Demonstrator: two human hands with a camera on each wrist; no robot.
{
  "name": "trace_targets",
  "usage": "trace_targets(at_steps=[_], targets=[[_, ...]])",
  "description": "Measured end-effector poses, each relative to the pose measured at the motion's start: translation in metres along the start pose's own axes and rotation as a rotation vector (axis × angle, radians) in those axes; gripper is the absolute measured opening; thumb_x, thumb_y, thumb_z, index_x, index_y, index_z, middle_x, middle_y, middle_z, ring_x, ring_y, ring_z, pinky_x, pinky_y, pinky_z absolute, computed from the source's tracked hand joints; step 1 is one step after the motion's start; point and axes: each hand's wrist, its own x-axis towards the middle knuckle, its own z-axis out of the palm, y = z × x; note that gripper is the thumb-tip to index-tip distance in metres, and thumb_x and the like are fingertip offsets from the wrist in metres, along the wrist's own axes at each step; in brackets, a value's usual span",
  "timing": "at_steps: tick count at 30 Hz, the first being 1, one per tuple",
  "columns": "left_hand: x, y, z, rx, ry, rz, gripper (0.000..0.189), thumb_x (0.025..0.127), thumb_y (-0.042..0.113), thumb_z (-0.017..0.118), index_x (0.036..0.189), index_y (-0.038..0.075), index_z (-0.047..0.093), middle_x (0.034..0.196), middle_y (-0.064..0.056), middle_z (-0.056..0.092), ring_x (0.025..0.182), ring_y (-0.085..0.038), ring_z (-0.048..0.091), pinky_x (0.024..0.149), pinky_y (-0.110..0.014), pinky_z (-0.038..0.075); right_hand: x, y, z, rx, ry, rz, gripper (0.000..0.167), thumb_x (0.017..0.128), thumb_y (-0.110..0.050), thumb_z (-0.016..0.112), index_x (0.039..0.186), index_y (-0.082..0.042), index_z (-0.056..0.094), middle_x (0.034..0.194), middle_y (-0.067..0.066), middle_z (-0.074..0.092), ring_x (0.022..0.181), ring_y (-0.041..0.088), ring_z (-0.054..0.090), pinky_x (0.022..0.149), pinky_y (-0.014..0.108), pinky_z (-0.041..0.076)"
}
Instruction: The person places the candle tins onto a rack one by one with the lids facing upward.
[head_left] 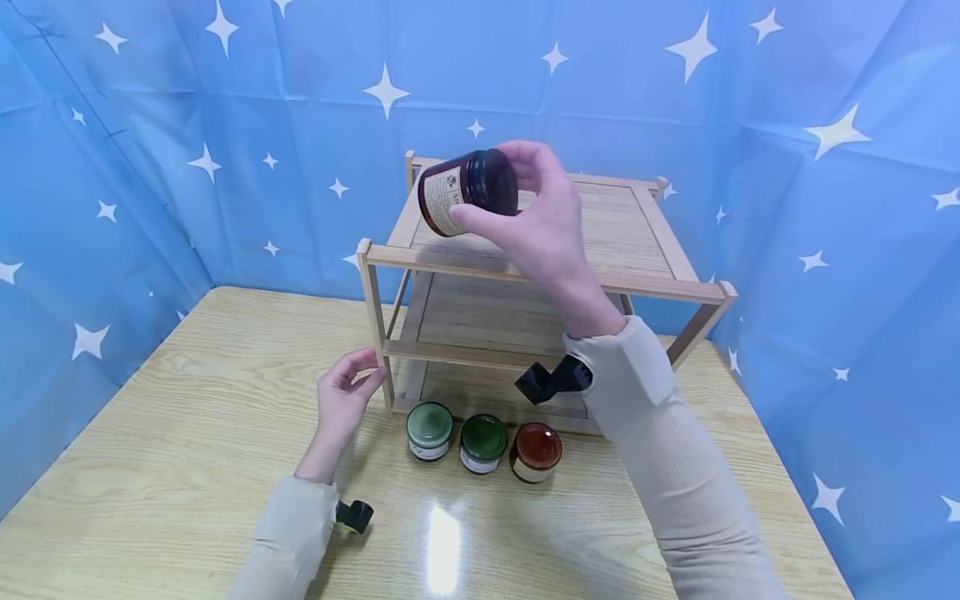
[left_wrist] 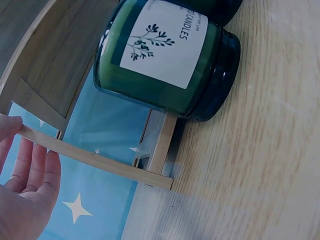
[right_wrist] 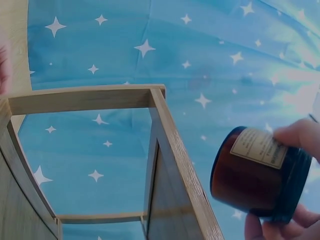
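Observation:
My right hand (head_left: 547,217) grips an amber candle jar (head_left: 444,200) with a black lid, tilted on its side over the top shelf of a wooden rack (head_left: 487,265). In the right wrist view the jar (right_wrist: 250,175) shows a cream label, thumb on one side and fingers underneath. My left hand (head_left: 345,392) pinches the rack's front left leg (left_wrist: 95,159) between thumb and fingers. On the table before the rack stand a pale green jar (head_left: 430,427), a dark green jar (head_left: 482,442) and a reddish-brown jar (head_left: 537,450). A green candle jar (left_wrist: 155,55) appears close up, dark lid toward the table.
The two-tier rack's lower shelf (head_left: 487,312) lies under the top one, with a base panel (head_left: 480,387) below. A blue star-patterned cloth (head_left: 300,167) hangs behind and at both sides of the wooden table (head_left: 187,433). Wrist cameras sit on both sleeves.

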Motion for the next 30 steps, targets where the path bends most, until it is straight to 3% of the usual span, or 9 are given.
trace_targets(at_steps=[5, 15, 21, 30], targets=[[0.0, 0.0, 0.0, 0.002, -0.002, 0.005, 0.027, 0.075, -0.023, 0.059, 0.101, -0.013, 0.06, 0.088, 0.007, 0.067, 0.085, -0.007, 0.062, 0.077, -0.021, 0.056, 0.001, -0.002, 0.003, -0.019, 0.013, 0.022, 0.058, 0.064, -0.016, 0.084, 0.114, -0.007, 0.055, 0.105, 0.002, 0.06, 0.099, 0.012, 0.051, 0.092, 0.026, 0.039], [0.001, 0.001, 0.001, 0.0, 0.0, 0.004, 0.027, 0.076, -0.023, 0.06, 0.1, -0.01, 0.062, 0.088, 0.007, 0.067, 0.085, -0.007, 0.062, 0.077, -0.021, 0.056, 0.006, -0.002, 0.007, -0.079, -0.052, 0.035, 0.059, 0.068, -0.015, 0.082, 0.122, -0.009, 0.059, 0.112, 0.003, 0.063, 0.105, 0.012, 0.052, 0.093, 0.025, 0.039], [0.001, 0.001, 0.001, 0.011, -0.003, 0.005, 0.027, 0.076, -0.022, 0.06, 0.102, -0.016, 0.058, 0.088, 0.009, 0.066, 0.085, -0.006, 0.062, 0.078, -0.021, 0.056, 0.011, 0.0, 0.011, -0.102, -0.1, 0.076, 0.064, 0.069, -0.011, 0.081, 0.128, -0.009, 0.056, 0.118, 0.003, 0.061, 0.106, 0.01, 0.052, 0.089, 0.021, 0.044], [0.001, 0.0, 0.0, -0.002, -0.001, 0.008, 0.027, 0.076, -0.023, 0.06, 0.101, -0.012, 0.061, 0.088, 0.008, 0.067, 0.086, -0.007, 0.062, 0.078, -0.021, 0.056, 0.016, 0.002, 0.016, -0.162, -0.143, 0.129, 0.066, 0.07, -0.013, 0.081, 0.13, -0.01, 0.053, 0.123, 0.002, 0.058, 0.111, 0.009, 0.051, 0.09, 0.02, 0.044]])
